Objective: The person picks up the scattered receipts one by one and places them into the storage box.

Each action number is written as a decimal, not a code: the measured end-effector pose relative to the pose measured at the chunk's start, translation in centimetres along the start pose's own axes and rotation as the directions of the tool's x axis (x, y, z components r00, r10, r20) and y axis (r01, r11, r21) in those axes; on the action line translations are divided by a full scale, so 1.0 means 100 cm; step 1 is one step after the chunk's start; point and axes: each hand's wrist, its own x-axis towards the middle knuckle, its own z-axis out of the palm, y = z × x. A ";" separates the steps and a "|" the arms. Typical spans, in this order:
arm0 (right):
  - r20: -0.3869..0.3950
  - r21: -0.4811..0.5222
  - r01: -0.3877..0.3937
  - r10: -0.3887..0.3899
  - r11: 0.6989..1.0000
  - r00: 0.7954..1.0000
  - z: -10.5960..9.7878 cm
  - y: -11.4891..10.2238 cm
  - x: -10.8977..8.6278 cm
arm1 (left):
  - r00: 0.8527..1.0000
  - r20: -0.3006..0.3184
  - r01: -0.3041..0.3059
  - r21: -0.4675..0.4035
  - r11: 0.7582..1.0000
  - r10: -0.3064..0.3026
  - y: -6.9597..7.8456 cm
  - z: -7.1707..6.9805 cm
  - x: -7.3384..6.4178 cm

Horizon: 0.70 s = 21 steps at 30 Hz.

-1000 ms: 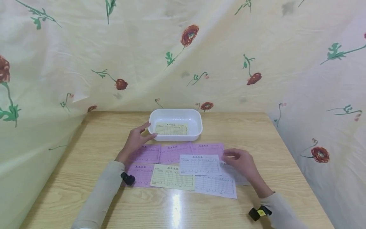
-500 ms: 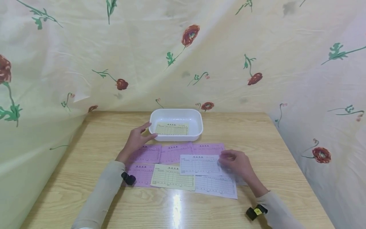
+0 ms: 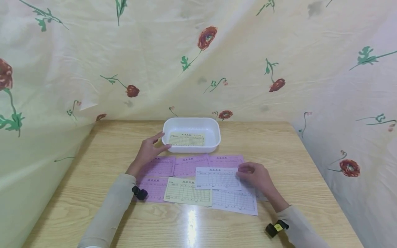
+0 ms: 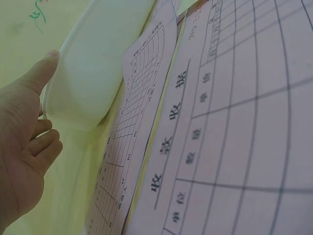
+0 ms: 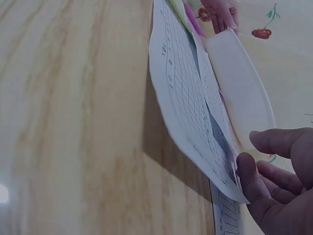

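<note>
At the left end of a white plastic tub (image 3: 191, 149), my left hand (image 3: 149, 151) holds the rim between thumb and fingers. A pale yellow receipt slip (image 3: 186, 140) lies inside the tub. My right hand (image 3: 255, 175) is at the right edge of the upper white receipt slip (image 3: 217, 178). In the right wrist view its thumb (image 5: 248, 169) is by the paper's edge, the fingertip above standing apart from it. That slip overlaps a lower white slip (image 3: 235, 201) and a yellow slip (image 3: 186, 193).
Pink receipt slips (image 3: 190, 166) lie in a row in front of the tub, with another pink slip (image 3: 152, 190) nearer me. Part of one more pale slip shows under my right hand. The wooden table (image 3: 139, 224) meets a flowered cloth (image 3: 155, 69) behind and at both sides.
My right hand has shifted slightly left, onto the upper white slip's right edge. My left hand, the tub and the slips stay where they were.
</note>
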 end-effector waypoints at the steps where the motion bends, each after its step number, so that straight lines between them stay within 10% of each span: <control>1: 0.001 0.002 0.001 -0.001 1.000 1.000 0.000 0.000 0.000 | 1.000 -0.001 -0.004 0.000 1.000 0.004 0.000 0.000 0.000; 21: 0.035 0.092 -0.002 -0.001 0.996 0.999 0.012 -0.007 0.002 | 0.999 -0.009 -0.034 -0.012 0.999 0.034 -0.002 0.000 0.001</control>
